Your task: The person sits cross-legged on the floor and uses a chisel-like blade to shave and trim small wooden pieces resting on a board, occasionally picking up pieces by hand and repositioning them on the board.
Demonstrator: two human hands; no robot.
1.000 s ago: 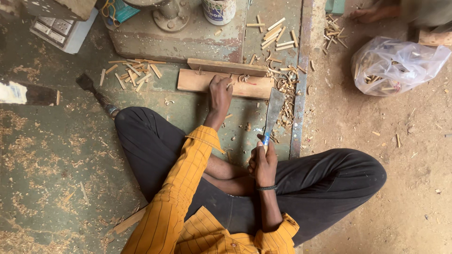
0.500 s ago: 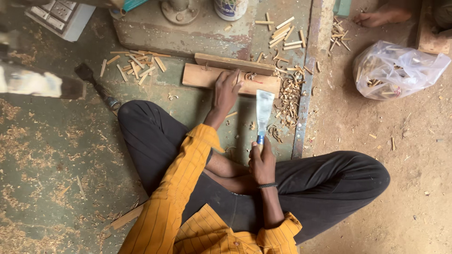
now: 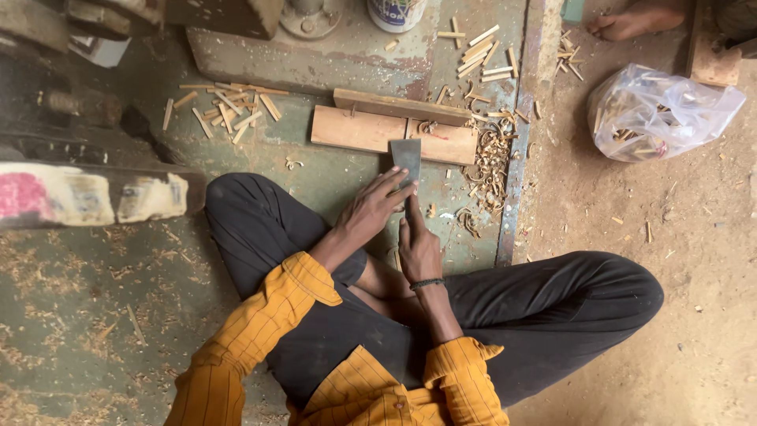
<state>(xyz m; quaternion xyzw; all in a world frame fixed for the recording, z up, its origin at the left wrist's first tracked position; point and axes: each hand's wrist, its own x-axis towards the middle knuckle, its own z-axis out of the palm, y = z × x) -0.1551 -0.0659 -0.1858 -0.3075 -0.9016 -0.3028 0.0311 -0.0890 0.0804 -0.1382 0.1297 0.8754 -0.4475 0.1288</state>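
Observation:
I sit cross-legged on a green floor. My right hand (image 3: 416,251) grips the lower end of a flat metal blade (image 3: 406,158) that points away from me. The fingers of my left hand (image 3: 374,211) rest against the blade's shaft just below the wide tip. The blade's tip overlaps the near edge of a pale wooden block (image 3: 371,131) lying flat on the floor, with a thinner wooden strip (image 3: 398,106) along its far side.
Curled wood shavings (image 3: 489,162) and short wooden sticks (image 3: 229,106) litter the floor around the block. A clear plastic bag (image 3: 658,114) sits on the dirt at right. Another person's bare foot (image 3: 631,22) shows at the top. A painted beam (image 3: 87,196) juts in from the left.
My left hand has left the wooden block and come back to the blade. The blade has swung forward so its tip now lies over the block's near edge.

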